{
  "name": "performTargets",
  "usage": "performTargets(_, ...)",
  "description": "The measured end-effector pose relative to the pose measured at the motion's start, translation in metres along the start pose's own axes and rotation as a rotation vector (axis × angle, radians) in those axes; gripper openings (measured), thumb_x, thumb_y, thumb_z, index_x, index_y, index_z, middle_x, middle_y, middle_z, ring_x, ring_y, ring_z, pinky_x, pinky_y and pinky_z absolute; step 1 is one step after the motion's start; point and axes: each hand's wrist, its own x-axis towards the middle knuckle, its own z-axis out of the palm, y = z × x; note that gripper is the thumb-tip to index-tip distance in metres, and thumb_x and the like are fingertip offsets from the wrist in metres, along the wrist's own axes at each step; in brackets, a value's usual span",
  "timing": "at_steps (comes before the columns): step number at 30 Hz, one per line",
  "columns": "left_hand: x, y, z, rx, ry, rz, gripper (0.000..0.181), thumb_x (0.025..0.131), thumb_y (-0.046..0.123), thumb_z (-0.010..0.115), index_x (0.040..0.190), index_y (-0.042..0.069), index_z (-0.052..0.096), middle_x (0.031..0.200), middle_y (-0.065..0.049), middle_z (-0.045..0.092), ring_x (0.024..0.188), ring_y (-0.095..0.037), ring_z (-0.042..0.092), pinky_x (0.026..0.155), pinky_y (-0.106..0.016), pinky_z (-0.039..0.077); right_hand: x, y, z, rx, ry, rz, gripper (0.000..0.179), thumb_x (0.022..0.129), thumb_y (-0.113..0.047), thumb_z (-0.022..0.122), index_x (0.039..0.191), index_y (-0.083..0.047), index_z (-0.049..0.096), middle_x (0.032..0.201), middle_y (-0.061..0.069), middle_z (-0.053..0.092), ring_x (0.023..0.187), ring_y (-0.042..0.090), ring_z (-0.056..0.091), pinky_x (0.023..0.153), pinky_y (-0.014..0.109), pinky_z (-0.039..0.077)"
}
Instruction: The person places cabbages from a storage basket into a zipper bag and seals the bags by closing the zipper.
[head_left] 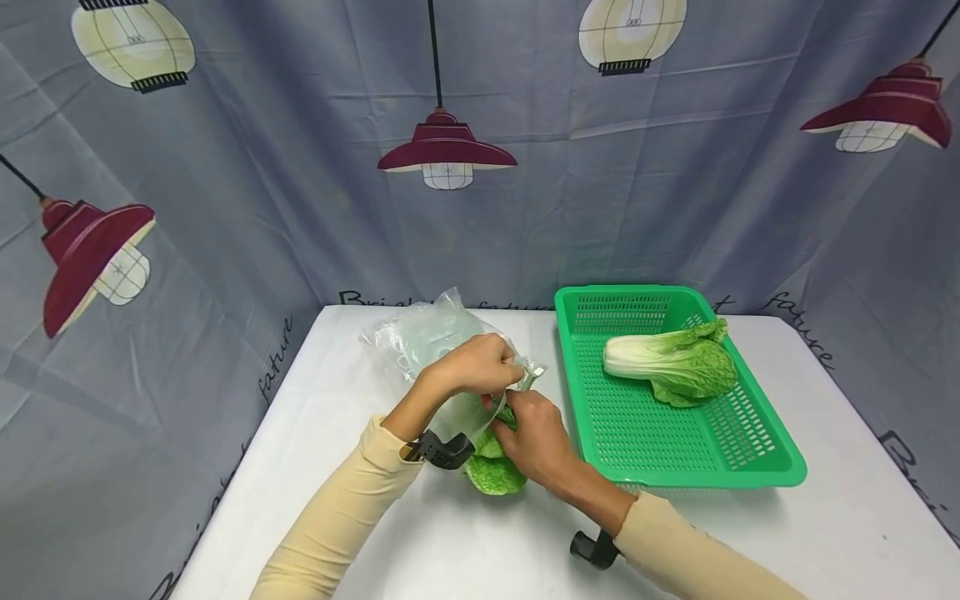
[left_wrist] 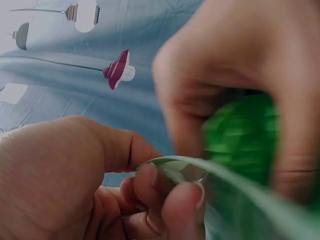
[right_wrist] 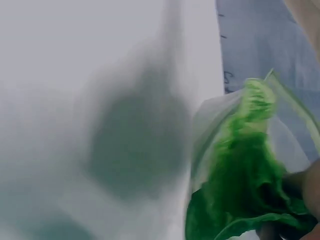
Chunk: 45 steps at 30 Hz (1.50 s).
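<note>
A clear plastic bag (head_left: pixel 423 337) lies towards the back of the white table, its mouth facing me. My left hand (head_left: pixel 480 365) pinches the bag's edge (left_wrist: pixel 185 161) between thumb and fingers, which shows close up in the left wrist view. A napa cabbage (head_left: pixel 495 473) is partly inside the bag, its green leafy end sticking out of the mouth. My right hand (head_left: pixel 536 435) grips the cabbage near this leafy end, beside the bag's rim. The right wrist view shows the crumpled leaves (right_wrist: pixel 240 175) with the bag film around them; most of the right hand is cut off there.
A green plastic basket (head_left: pixel 697 478) stands on the right of the table, close to my right hand. Another napa cabbage (head_left: pixel 671 364) lies in it. The table (head_left: pixel 420 550) ends at a grey curtain (head_left: pixel 480 242) printed with lamps. Both wrists wear black mounts.
</note>
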Motion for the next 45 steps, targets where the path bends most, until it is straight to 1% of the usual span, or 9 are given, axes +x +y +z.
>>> performTargets(5, -0.001, -0.005, 0.0, -0.082, 0.014, -0.002, 0.03, 0.091, 0.014, 0.053, 0.062, 0.01, 0.048, 0.052, -0.004, 0.06, 0.046, -0.021, 0.065, 0.051, -0.026, 0.044, 0.006, 0.002, 0.003, 0.093, 0.051, 0.083, 0.023, 0.077, 0.001, 0.075, 0.098, -0.003, 0.069, 0.087, 0.014, 0.072, 0.08, 0.029, 0.07, 0.068, 0.043, 0.054)
performTargets(10, -0.003, -0.01, -0.001, -0.15, 0.035, 0.001, 0.028, 0.09, 0.011, 0.05, 0.062, 0.009, 0.047, 0.054, -0.007, 0.062, 0.049, -0.023, 0.066, 0.045, -0.023, 0.039, 0.002, 0.005, 0.005, 0.154, -0.152, 0.13, 0.02, 0.084, 0.001, 0.069, 0.102, -0.005, 0.064, 0.094, 0.009, 0.07, 0.086, 0.023, 0.068, 0.071, 0.039, 0.053)
performTargets(13, -0.005, -0.014, -0.005, -0.183, 0.067, -0.004, 0.029, 0.091, 0.009, 0.05, 0.062, 0.008, 0.047, 0.055, -0.009, 0.062, 0.049, -0.024, 0.066, 0.043, -0.023, 0.036, 0.0, 0.007, 0.004, 0.177, -0.214, 0.143, 0.021, 0.087, -0.005, 0.07, 0.108, -0.005, 0.065, 0.098, 0.006, 0.069, 0.09, 0.02, 0.066, 0.074, 0.039, 0.052)
performTargets(21, -0.016, -0.011, -0.028, -0.289, 0.125, 0.022, 0.026, 0.092, 0.005, 0.046, 0.066, 0.007, 0.044, 0.058, -0.01, 0.055, 0.05, -0.026, 0.064, 0.054, -0.035, 0.052, 0.025, 0.027, -0.032, 0.372, -0.144, 0.278, 0.014, 0.096, -0.008, 0.062, 0.103, 0.0, 0.071, 0.094, 0.008, 0.072, 0.08, 0.019, 0.067, 0.069, 0.032, 0.054)
performTargets(25, -0.019, -0.007, -0.036, -0.385, 0.109, 0.09, 0.028, 0.092, 0.0, 0.042, 0.065, 0.006, 0.038, 0.059, -0.01, 0.049, 0.048, -0.024, 0.056, 0.057, -0.044, 0.056, 0.046, 0.038, -0.052, 0.298, -0.237, 0.303, 0.02, 0.089, -0.019, 0.074, 0.098, -0.002, 0.07, 0.082, 0.004, 0.068, 0.067, 0.016, 0.062, 0.06, 0.033, 0.05)
performTargets(29, -0.021, -0.003, -0.038, -0.414, 0.09, 0.126, 0.026, 0.091, 0.0, 0.042, 0.066, 0.006, 0.038, 0.061, -0.009, 0.048, 0.048, -0.024, 0.056, 0.058, -0.045, 0.056, 0.059, 0.04, -0.064, 0.13, -0.399, 0.245, 0.023, 0.085, -0.03, 0.077, 0.084, -0.008, 0.071, 0.07, -0.003, 0.064, 0.056, 0.012, 0.056, 0.054, 0.032, 0.046)
performTargets(33, -0.024, -0.005, -0.041, -0.371, 0.142, 0.108, 0.024, 0.089, 0.001, 0.043, 0.066, 0.006, 0.039, 0.061, -0.011, 0.05, 0.049, -0.03, 0.061, 0.058, -0.042, 0.056, 0.062, 0.04, -0.067, 0.042, -0.437, 0.18, 0.022, 0.09, -0.02, 0.071, 0.069, -0.012, 0.071, 0.056, -0.006, 0.058, 0.045, 0.011, 0.05, 0.05, 0.032, 0.043)
performTargets(38, -0.03, -0.012, -0.047, -0.247, 0.233, 0.067, 0.023, 0.087, 0.004, 0.048, 0.066, 0.008, 0.04, 0.059, -0.006, 0.046, 0.051, -0.027, 0.065, 0.056, -0.038, 0.053, 0.06, 0.047, -0.073, 0.041, -0.457, 0.177, 0.017, 0.092, -0.014, 0.068, 0.076, -0.01, 0.07, 0.063, -0.005, 0.059, 0.051, 0.011, 0.051, 0.052, 0.032, 0.043)
performTargets(45, -0.041, -0.003, -0.06, 0.16, 0.531, 0.062, 0.014, 0.082, 0.005, 0.052, 0.073, 0.013, 0.045, 0.058, -0.001, 0.043, 0.047, -0.015, 0.049, 0.048, -0.031, 0.034, 0.076, 0.051, -0.104, 0.099, -0.502, 0.152, 0.005, 0.093, -0.009, 0.065, 0.09, -0.01, 0.069, 0.078, -0.002, 0.063, 0.064, 0.014, 0.057, 0.06, 0.036, 0.045)
